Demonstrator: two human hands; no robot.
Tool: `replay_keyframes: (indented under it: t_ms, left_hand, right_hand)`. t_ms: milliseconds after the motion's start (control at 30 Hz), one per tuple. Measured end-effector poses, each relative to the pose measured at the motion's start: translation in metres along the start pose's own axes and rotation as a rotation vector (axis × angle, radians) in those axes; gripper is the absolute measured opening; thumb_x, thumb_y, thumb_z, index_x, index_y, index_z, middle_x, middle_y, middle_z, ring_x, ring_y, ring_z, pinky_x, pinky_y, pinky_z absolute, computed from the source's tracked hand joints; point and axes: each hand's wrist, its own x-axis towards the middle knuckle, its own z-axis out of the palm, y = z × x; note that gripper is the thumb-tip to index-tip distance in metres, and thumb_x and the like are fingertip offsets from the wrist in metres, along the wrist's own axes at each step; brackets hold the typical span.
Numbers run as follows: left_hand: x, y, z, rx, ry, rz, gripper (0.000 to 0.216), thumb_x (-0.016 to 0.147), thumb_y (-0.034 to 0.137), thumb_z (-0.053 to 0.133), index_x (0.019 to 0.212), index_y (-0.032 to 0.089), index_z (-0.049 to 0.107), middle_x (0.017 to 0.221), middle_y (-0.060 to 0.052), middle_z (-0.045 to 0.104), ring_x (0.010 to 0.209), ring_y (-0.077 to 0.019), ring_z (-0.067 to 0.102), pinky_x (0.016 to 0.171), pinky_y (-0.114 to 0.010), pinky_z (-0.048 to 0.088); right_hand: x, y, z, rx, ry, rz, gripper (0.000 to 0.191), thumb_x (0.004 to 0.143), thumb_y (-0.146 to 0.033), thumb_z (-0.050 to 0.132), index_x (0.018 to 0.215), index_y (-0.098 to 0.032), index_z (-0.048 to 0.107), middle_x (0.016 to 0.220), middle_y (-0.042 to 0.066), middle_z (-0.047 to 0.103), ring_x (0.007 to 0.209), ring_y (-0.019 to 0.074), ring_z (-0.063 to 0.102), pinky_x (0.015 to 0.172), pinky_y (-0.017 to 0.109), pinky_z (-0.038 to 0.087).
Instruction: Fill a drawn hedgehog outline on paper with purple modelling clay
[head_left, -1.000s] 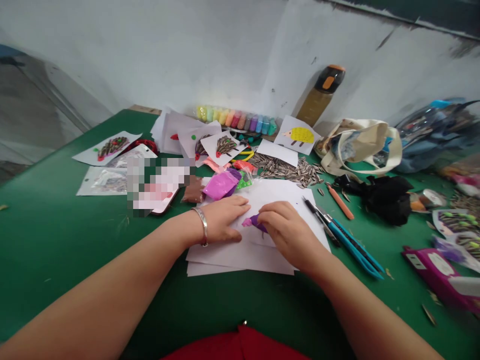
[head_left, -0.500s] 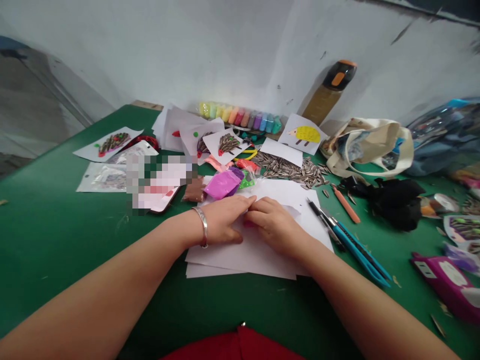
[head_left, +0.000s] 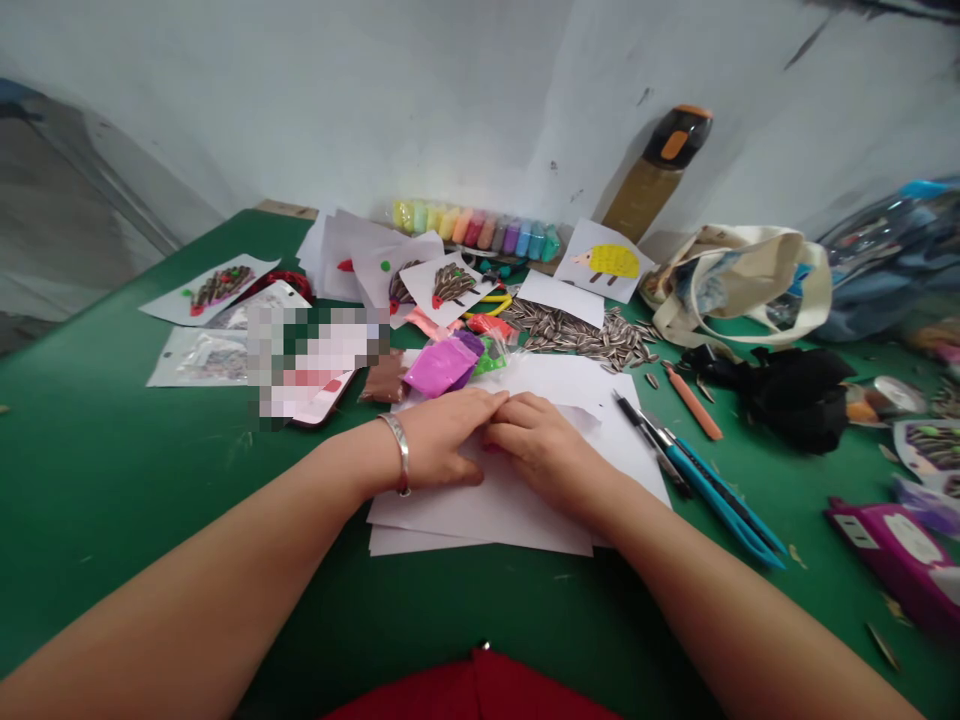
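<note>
My left hand (head_left: 446, 435), a silver bangle at its wrist, lies on a stack of white paper sheets (head_left: 442, 518) with its fingers stretched toward my right hand. Curled on the same sheets, my right hand (head_left: 544, 445) has its fingertips meeting those of the left. A small trace of pink shows under the right fingers, but most of what they press is hidden. Part of a smaller paper piece (head_left: 581, 412) sticks out beyond the right hand. Just behind the hands sit a purple clay packet (head_left: 437, 368), a brown packet (head_left: 385, 378) and a green one (head_left: 491, 355).
A pen (head_left: 630, 410) and a blue utility knife (head_left: 720, 500) lie right of the paper. Sunflower seeds (head_left: 577, 335) are heaped behind, near hedgehog pictures (head_left: 607, 262). A bottle (head_left: 656, 175), tote bag (head_left: 750, 285) and pixelated phone (head_left: 326, 400) stand or lie around.
The camera view has shifted slightly. Both hands stay nearly in place on the paper, and nothing else has visibly moved.
</note>
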Motion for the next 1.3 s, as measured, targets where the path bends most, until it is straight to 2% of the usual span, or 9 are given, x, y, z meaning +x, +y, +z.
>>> replay_keyframes:
  t_ms: [167, 367, 567, 767, 933, 1100, 1300]
  left_hand:
    - [0.0, -0.001, 0.001, -0.004, 0.004, -0.007, 0.066, 0.068, 0.02, 0.071, 0.128, 0.02, 0.043, 0.127, -0.008, 0.053, 0.118, -0.0272, 0.049, 0.098, -0.037, 0.04]
    - [0.001, -0.002, 0.001, 0.015, -0.002, 0.013, 0.064, 0.067, 0.02, 0.07, 0.126, 0.019, 0.044, 0.121, -0.007, 0.056, 0.111, -0.0265, 0.053, 0.096, -0.038, 0.041]
    - [0.001, -0.002, 0.001, -0.003, 0.006, 0.009, 0.066, 0.068, 0.019, 0.07, 0.128, 0.02, 0.043, 0.128, -0.008, 0.054, 0.12, -0.0276, 0.049, 0.099, -0.038, 0.04]
    - [0.0, 0.0, 0.0, 0.007, 0.006, -0.014, 0.07, 0.068, 0.02, 0.071, 0.131, 0.02, 0.041, 0.131, -0.008, 0.052, 0.122, -0.0283, 0.047, 0.101, -0.038, 0.039]
    - [0.001, -0.001, 0.0, 0.064, -0.032, 0.013, 0.057, 0.07, 0.021, 0.071, 0.122, 0.018, 0.048, 0.122, -0.008, 0.054, 0.113, -0.0254, 0.051, 0.094, -0.034, 0.042]
    - [0.002, -0.006, 0.001, 0.187, -0.069, 0.043, 0.042, 0.074, 0.031, 0.068, 0.112, 0.018, 0.056, 0.118, -0.007, 0.051, 0.112, -0.0252, 0.048, 0.094, -0.033, 0.04]
    - [0.001, -0.004, 0.0, 0.219, -0.083, 0.032, 0.042, 0.075, 0.032, 0.068, 0.112, 0.018, 0.056, 0.121, -0.007, 0.049, 0.113, -0.0247, 0.047, 0.094, -0.031, 0.04]
  right_hand:
    - [0.0, -0.001, 0.0, -0.005, 0.012, 0.013, 0.014, 0.092, -0.021, 0.053, 0.089, -0.018, 0.066, 0.101, 0.007, 0.064, 0.097, 0.021, 0.05, 0.085, 0.037, 0.042]
    - [-0.002, -0.001, 0.0, -0.012, -0.012, 0.014, 0.015, 0.093, -0.02, 0.052, 0.088, -0.018, 0.066, 0.098, 0.005, 0.064, 0.095, 0.0203, 0.05, 0.084, 0.036, 0.041]
    - [-0.003, 0.0, -0.001, -0.025, -0.024, 0.019, 0.013, 0.093, -0.022, 0.053, 0.089, -0.019, 0.065, 0.1, 0.006, 0.063, 0.098, 0.0208, 0.049, 0.085, 0.037, 0.04]
    - [-0.001, -0.001, -0.003, -0.017, 0.015, 0.037, 0.017, 0.092, -0.014, 0.048, 0.088, -0.019, 0.065, 0.097, 0.007, 0.063, 0.093, 0.0206, 0.05, 0.082, 0.035, 0.04]
    - [-0.005, -0.004, -0.013, -0.028, 0.044, 0.085, 0.021, 0.088, -0.009, 0.048, 0.085, -0.018, 0.066, 0.09, 0.006, 0.063, 0.086, 0.0193, 0.051, 0.077, 0.033, 0.04]
    - [-0.012, -0.008, -0.022, -0.079, 0.0, 0.136, 0.024, 0.088, -0.007, 0.047, 0.09, -0.018, 0.068, 0.086, 0.007, 0.063, 0.084, 0.0196, 0.05, 0.075, 0.033, 0.039]
    - [-0.014, -0.011, -0.019, -0.099, -0.029, 0.11, 0.026, 0.088, -0.008, 0.045, 0.096, -0.019, 0.067, 0.089, 0.008, 0.063, 0.086, 0.0205, 0.05, 0.078, 0.035, 0.04]
